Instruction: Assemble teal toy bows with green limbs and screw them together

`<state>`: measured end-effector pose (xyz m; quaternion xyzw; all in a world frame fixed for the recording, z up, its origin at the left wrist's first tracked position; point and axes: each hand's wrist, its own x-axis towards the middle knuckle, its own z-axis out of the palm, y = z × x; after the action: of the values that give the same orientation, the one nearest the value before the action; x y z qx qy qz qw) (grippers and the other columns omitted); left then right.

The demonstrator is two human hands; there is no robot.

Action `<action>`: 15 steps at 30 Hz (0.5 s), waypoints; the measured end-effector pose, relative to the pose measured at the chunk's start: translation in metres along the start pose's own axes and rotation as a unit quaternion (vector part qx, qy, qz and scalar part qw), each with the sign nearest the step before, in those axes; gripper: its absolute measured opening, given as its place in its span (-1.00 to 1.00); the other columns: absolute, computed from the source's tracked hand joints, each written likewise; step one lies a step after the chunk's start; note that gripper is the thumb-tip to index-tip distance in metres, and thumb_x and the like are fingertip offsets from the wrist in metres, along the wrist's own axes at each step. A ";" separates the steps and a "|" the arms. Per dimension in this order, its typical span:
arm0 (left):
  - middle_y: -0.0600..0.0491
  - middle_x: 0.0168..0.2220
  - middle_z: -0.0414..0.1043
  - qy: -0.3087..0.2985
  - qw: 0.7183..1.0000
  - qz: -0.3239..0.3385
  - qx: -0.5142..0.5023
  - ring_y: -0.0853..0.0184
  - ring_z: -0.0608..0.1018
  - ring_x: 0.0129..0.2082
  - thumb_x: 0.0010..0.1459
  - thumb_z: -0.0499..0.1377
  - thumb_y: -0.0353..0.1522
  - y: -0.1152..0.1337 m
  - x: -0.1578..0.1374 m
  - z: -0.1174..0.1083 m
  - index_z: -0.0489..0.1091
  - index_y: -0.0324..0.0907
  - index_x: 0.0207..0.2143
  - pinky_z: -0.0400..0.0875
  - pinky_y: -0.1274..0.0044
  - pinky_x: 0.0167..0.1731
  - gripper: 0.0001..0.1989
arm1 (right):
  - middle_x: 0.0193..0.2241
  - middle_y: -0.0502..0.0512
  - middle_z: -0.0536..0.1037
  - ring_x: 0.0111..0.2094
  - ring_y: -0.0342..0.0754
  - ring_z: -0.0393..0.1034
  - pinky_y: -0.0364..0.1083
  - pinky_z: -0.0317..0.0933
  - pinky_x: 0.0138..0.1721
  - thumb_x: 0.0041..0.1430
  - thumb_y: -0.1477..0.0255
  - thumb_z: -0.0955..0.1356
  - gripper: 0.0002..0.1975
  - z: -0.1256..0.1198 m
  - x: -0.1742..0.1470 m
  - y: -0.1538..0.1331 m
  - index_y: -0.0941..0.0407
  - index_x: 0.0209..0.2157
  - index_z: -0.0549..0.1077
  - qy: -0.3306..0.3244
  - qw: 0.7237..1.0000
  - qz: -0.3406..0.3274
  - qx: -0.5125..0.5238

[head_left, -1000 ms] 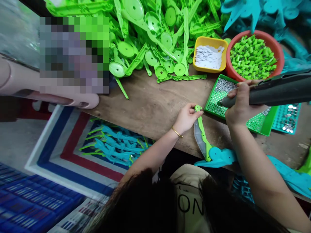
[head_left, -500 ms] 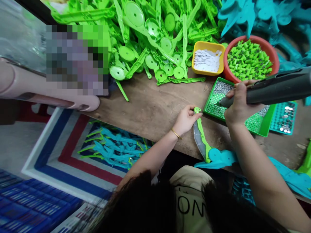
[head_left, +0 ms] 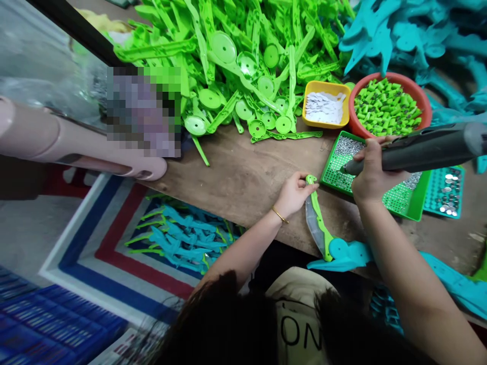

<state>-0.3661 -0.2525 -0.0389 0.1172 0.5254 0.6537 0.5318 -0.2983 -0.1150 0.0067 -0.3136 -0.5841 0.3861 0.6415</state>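
My left hand [head_left: 293,195] pinches the hooked top end of a green-and-teal plastic assembly [head_left: 322,223]. The assembly has a slim green arm, a clear curved strip along its left side and a teal lower part [head_left: 348,253] near the table's front edge. In my right hand [head_left: 368,175] is a dark grey electric screwdriver [head_left: 422,149], held nearly level, fingers wrapped round its front. Its tip points into a green perforated tray [head_left: 407,207] with small silver screws [head_left: 348,145] in its far corner. Whether a screw sits on the tip is too small to tell.
Behind lie a heap of green plastic arms [head_left: 262,86] and teal parts [head_left: 375,38]. A yellow tub [head_left: 307,119] holds white pieces, a red bowl [head_left: 355,119] green caps. A teal tray [head_left: 459,190] with shiny discs stands right. Teal-and-green assemblies [head_left: 182,235] fill a box lower left.
The whole view has shifted slightly, so the table appears lower in the picture. Both hands keep their grips, and the screwdriver tip stays over the green tray.
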 end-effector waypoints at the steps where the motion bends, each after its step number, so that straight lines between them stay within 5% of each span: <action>1: 0.17 -0.48 0.48 0.000 1.000 0.000 -0.002 0.34 0.60 -0.50 -0.05 0.40 -0.30 0.000 0.000 0.000 0.27 -0.19 -0.23 0.50 0.52 -0.44 -0.58 | -0.40 -0.09 0.46 -0.63 -0.19 0.31 -0.04 0.36 -0.51 0.06 0.25 0.45 -0.75 0.000 0.002 -0.002 0.04 -0.26 0.41 -0.001 1.000 -0.001 0.008; 7: 0.17 -0.48 0.48 -0.005 1.000 -0.002 0.001 0.35 0.60 -0.49 -0.04 0.38 -0.34 -0.001 0.001 0.000 0.28 -0.19 -0.23 0.49 0.52 -0.40 -0.62 | -0.37 -0.11 0.50 -0.65 -0.28 0.31 -0.19 0.25 -0.61 0.09 0.42 0.42 -0.78 0.003 0.006 -0.029 0.02 -0.18 0.43 0.001 0.992 -0.052 0.118; 15: 0.20 -0.49 0.47 -0.002 0.999 0.020 0.033 0.46 0.54 -0.48 -0.04 0.37 -0.34 -0.002 0.003 0.000 0.33 -0.19 -0.26 0.38 0.60 -0.37 -0.67 | -0.34 -0.13 0.47 -0.59 -0.26 0.32 -0.19 0.29 -0.60 0.13 0.33 0.42 -0.76 0.030 -0.037 -0.047 -0.07 -0.14 0.40 -0.125 0.987 -0.017 0.098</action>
<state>-0.3662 -0.2500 -0.0422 0.1465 0.5433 0.6462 0.5156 -0.3232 -0.1716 0.0317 -0.1887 -0.6244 0.4664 0.5975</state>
